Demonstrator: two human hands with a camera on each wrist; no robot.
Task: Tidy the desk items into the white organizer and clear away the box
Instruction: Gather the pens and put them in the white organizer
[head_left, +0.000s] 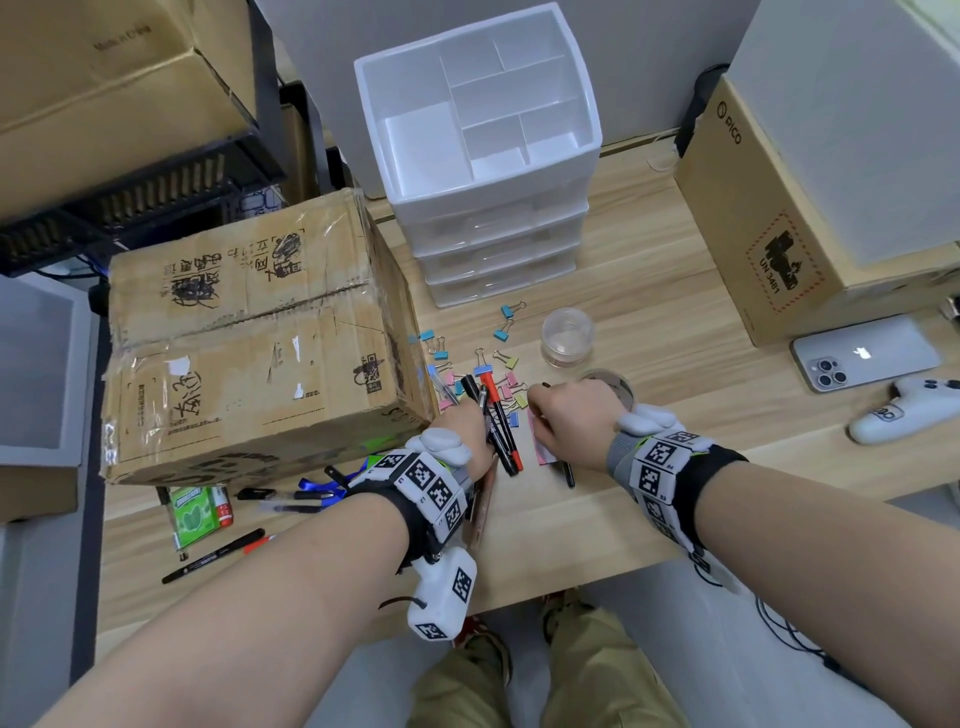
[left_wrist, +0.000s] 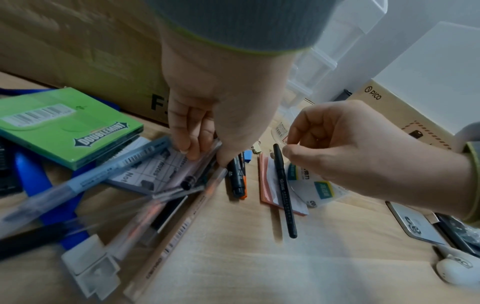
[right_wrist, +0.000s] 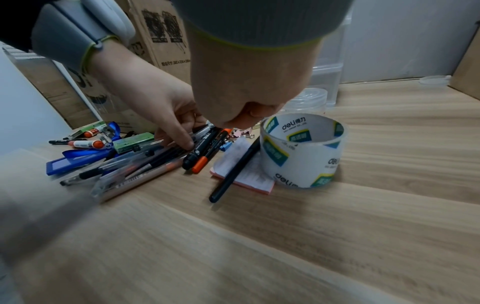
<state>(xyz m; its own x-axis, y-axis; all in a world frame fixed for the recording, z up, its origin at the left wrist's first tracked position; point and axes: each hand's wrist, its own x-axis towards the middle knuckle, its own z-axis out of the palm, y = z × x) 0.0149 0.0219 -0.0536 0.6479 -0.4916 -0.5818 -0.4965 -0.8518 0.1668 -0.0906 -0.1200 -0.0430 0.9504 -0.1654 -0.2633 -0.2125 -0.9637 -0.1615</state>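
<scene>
The white organizer (head_left: 493, 197), with open top compartments and drawers beneath, stands at the back of the desk. A worn cardboard box (head_left: 249, 338) sits to its left. My left hand (left_wrist: 205, 152) grips a bundle of pens (left_wrist: 182, 185) beside the black and orange markers (head_left: 498, 415). My right hand (left_wrist: 287, 146) hovers with fingers curled and thumb against forefinger, just by the top end of a black pen (left_wrist: 284, 191) that lies on pink sticky notes (left_wrist: 267, 185). I see nothing held in it. Coloured binder clips (head_left: 506, 322) lie scattered behind both hands.
A tape roll (right_wrist: 301, 156) stands right of the sticky notes, a clear jar (head_left: 567, 338) behind it. A phone (head_left: 862, 358), white controller (head_left: 904, 410) and PICO box (head_left: 769, 218) lie at the right. A gum pack (head_left: 195, 514), blue lanyard (head_left: 317, 486) and more pens lie front left.
</scene>
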